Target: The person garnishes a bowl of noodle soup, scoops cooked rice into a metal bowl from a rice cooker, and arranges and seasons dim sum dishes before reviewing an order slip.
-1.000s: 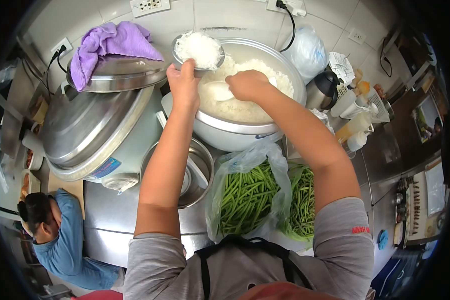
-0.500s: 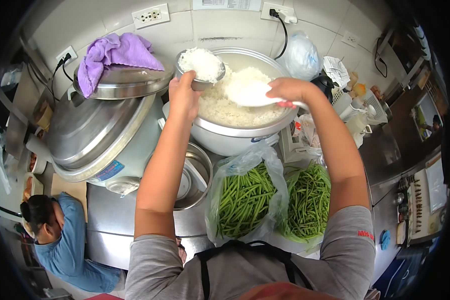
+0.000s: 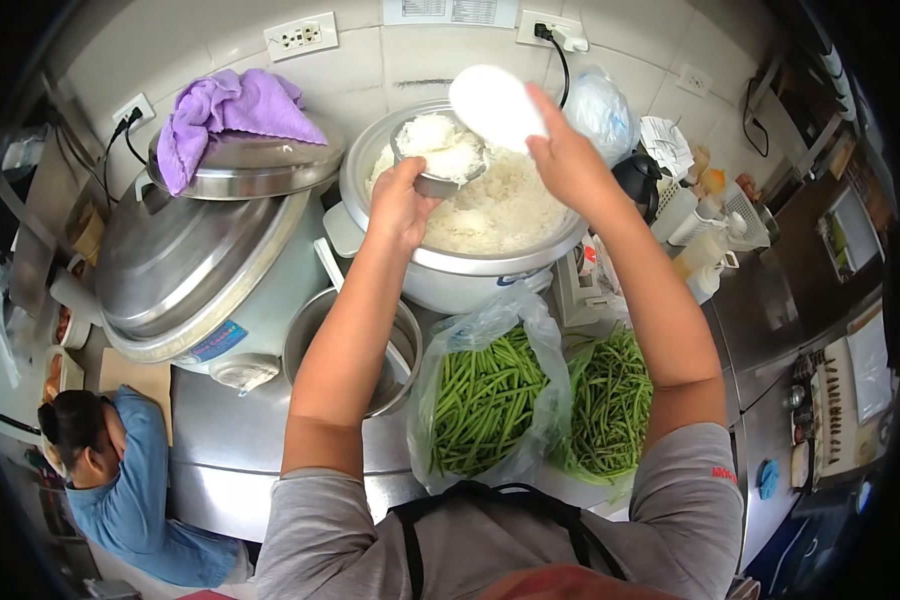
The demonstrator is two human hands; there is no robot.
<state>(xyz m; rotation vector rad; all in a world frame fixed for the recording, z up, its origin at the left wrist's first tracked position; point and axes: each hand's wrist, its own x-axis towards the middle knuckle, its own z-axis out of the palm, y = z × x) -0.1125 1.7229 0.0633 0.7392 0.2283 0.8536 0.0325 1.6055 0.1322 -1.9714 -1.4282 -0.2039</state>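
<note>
From my remote view, I see the left hand [image 3: 402,205] gripping a metal bowl [image 3: 442,187] heaped with white rice [image 3: 434,138], tilted slightly over the open rice cooker [image 3: 460,278]. I see the right hand [image 3: 572,162] clasping a white rice paddle [image 3: 495,107], raised above the cooker's far rim. Nearer me, a clear plastic bag [image 3: 556,375] of green beans [image 3: 485,395] stands beside a steel pot [image 3: 407,332].

The left hand [image 3: 403,206] holds a metal bowl [image 3: 440,187] of rice [image 3: 437,145] over the open rice pot [image 3: 475,284] near the worktop's [image 3: 232,432] back edge. The right hand [image 3: 572,168] holds a white paddle [image 3: 495,108] above the pot. Towards the front edge, two plastic bags [image 3: 558,400] hold green beans [image 3: 485,395].
</note>
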